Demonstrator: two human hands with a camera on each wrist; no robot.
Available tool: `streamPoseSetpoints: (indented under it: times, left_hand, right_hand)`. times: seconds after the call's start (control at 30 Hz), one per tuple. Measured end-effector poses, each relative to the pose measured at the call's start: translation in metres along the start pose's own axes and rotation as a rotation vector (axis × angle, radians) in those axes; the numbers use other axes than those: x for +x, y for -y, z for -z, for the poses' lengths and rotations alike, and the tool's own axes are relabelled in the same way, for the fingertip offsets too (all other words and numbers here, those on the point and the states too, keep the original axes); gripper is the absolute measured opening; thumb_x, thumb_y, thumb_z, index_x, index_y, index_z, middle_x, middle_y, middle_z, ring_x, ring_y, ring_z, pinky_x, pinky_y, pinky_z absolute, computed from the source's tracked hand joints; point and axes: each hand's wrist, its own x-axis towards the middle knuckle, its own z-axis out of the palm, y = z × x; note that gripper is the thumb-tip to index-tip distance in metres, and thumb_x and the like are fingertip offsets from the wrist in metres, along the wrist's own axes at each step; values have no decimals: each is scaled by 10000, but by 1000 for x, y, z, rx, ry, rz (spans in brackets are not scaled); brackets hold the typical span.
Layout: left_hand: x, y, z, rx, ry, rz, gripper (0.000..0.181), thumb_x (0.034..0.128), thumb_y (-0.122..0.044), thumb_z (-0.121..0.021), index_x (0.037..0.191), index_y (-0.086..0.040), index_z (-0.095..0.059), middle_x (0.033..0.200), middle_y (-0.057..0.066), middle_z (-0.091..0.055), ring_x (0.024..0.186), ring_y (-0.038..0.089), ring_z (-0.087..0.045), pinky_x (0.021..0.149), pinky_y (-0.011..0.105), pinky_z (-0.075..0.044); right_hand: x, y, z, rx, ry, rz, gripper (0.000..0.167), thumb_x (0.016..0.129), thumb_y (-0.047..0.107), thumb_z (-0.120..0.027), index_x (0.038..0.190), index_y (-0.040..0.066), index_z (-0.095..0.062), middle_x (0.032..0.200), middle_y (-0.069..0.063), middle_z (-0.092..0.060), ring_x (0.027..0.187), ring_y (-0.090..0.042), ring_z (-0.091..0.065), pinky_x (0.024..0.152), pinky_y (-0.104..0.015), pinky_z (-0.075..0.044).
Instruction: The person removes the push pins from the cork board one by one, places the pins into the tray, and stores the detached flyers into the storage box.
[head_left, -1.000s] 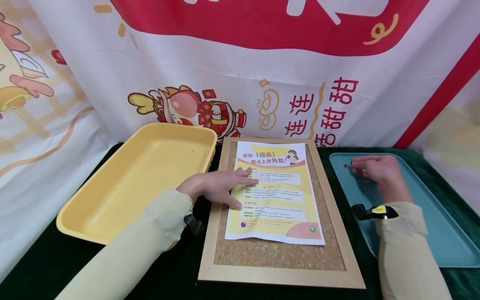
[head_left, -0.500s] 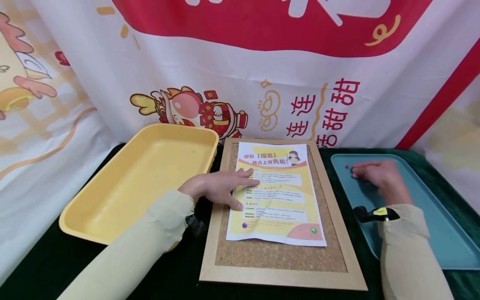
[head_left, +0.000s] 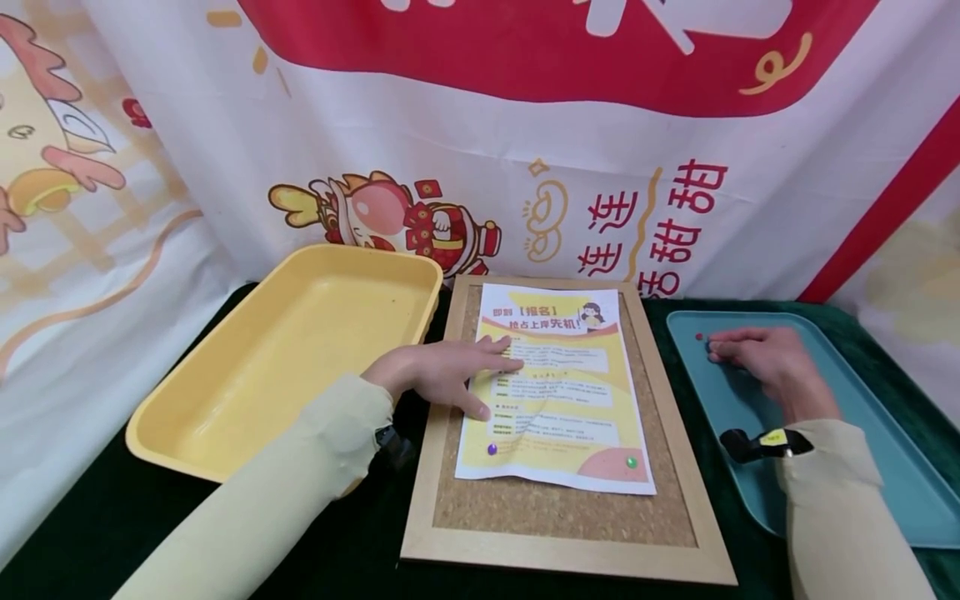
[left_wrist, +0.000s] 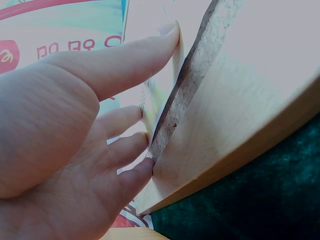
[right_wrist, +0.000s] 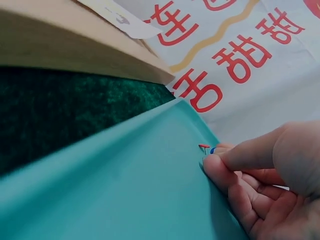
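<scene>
My left hand (head_left: 453, 372) rests with spread fingers on the left side of a printed yellow sheet (head_left: 555, 392), which lies on a wood-framed cork board (head_left: 562, 512). In the left wrist view, its thumb (left_wrist: 135, 62) and fingertips touch the paper near the frame. A purple push pin (head_left: 492, 449) and a green push pin (head_left: 632, 462) sit in the sheet's lower part. Over the blue tray (head_left: 862, 467), my right hand (head_left: 772, 367) pinches a blue push pin (right_wrist: 212, 150), mostly hidden by the fingers. Beside it a red push pin (right_wrist: 204, 146) lies on the tray.
A yellow plastic basin (head_left: 277, 350) stands left of the board, partly behind the left forearm. A dark green cloth (head_left: 337, 558) covers the table. Behind everything hangs a printed white and red banner (head_left: 465, 125).
My right hand has shifted slightly toward me and away from the red push pin. The left hand keeps its place on the sheet, while the head view has drifted a little.
</scene>
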Motion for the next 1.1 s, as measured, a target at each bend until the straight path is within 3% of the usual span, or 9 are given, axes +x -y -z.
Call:
streamPoseSetpoints:
  times: [0.13, 0.3, 0.5, 0.67, 0.9, 1.1]
  left_hand:
    - [-1, 0, 1, 4, -3, 0, 788, 1023, -276, -725, 1691, -265, -308, 1813, 25, -35, 1686, 261, -19, 1353, 510, -130]
    - [0, -1, 1, 4, -6, -8, 785, 1024, -278, -724, 1691, -262, -311, 1814, 30, -40, 1686, 268, -24, 1351, 515, -134]
    - [-2, 1, 2, 7, -3, -4, 784, 1027, -295, -719, 1692, -271, -305, 1814, 27, -46, 1687, 273, -23, 1350, 527, -132]
    - [-4, 3, 1, 3, -1, 0, 788, 1029, -295, -715, 1695, -270, -294, 1813, 22, -39, 1687, 272, -12, 1351, 526, -126]
    - [-3, 2, 1, 2, 0, -11, 786, 1028, -291, -717, 1694, -263, -301, 1814, 31, -46, 1687, 279, -20, 1349, 535, -127]
    - [0, 1, 0, 3, 2, -13, 786, 1025, -281, -721, 1693, -262, -306, 1814, 31, -43, 1687, 267, -23, 1350, 522, -134]
  right_hand:
    - [-1, -1, -1, 3, -5, 24, 482, 1106, 365, -547, 1490, 81, -609, 1018, 120, -736, 1251, -303, -520, 915, -378, -438]
    - [-3, -1, -1, -3, -16, 39, 479, 1113, 346, -540, 1488, 57, -609, 967, 134, -744, 1243, -306, -541, 902, -376, -444]
    - [-3, 5, -5, -22, -47, 27, 463, 1105, 352, -549, 1458, 67, -640, 1123, 2, -752, 1222, -309, -521, 883, -377, -438]
    - [-2, 8, -7, -21, -54, 37, 469, 1104, 355, -558, 1454, 56, -644, 1154, -33, -748, 1196, -304, -525, 870, -378, -438]
    - [-2, 6, -9, -37, -58, 31, 471, 1093, 333, -585, 1465, 48, -633, 1434, -213, -635, 1206, -315, -518, 878, -375, -439]
    - [-3, 3, -9, -38, -62, 26, 469, 1098, 323, -580, 1467, 38, -631, 1456, -234, -624, 1214, -323, -526, 877, -371, -444]
